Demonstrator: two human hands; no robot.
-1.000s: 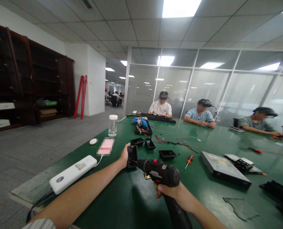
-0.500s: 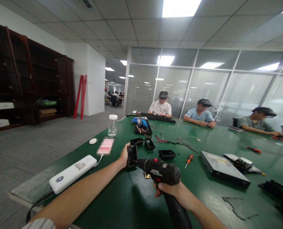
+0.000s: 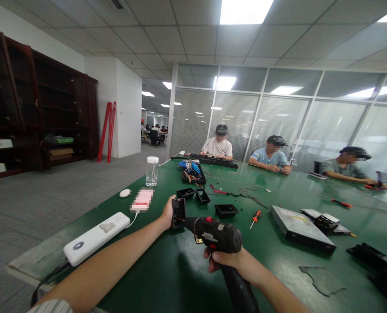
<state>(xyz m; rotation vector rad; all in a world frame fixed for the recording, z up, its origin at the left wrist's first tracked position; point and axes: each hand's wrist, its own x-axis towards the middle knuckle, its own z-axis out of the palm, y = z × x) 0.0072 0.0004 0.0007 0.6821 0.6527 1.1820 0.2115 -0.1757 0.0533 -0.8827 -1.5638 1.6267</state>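
A small black plastic housing stands on edge on the green table, with my left hand closed round its left side. Its open face is turned toward the right. A black power drill is gripped by its handle in my right hand; the drill's tip points left into the housing, and the exact contact is too small to tell. Partly hidden behind the drill lies a small gold-coloured metal part. Three similar black housings, one of them, rest beyond my hands.
A white power strip, a phone and a clear jar stand left. To the right lie an orange screwdriver, a flat metal drive and black parts. Three people sit across the table.
The whole view has shifted slightly, so the scene sits a little further left. Both hands keep their holds, and the drill stays at the housing.
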